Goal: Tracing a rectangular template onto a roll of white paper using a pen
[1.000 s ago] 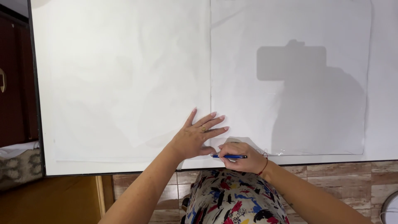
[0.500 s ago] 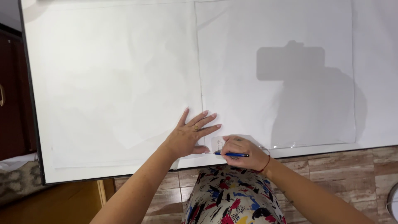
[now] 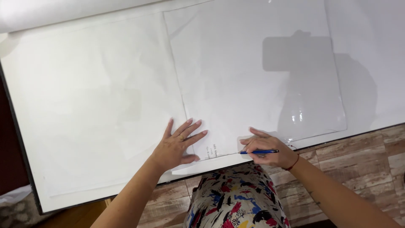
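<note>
White table [image 3: 59, 185] with dark edge; wood-look tile floor [image 3: 358, 147] (brown, grey); hard overhead light casts shadow [image 3: 303, 76].

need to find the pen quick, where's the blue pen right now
In the head view the blue pen lies low and right of centre, held in the right hand at the near edge of the white sheet, right of the flat left hand.

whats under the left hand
The left hand lies flat on white paper sheets spread over a white table. The paper right beneath the palm is hidden.
</note>
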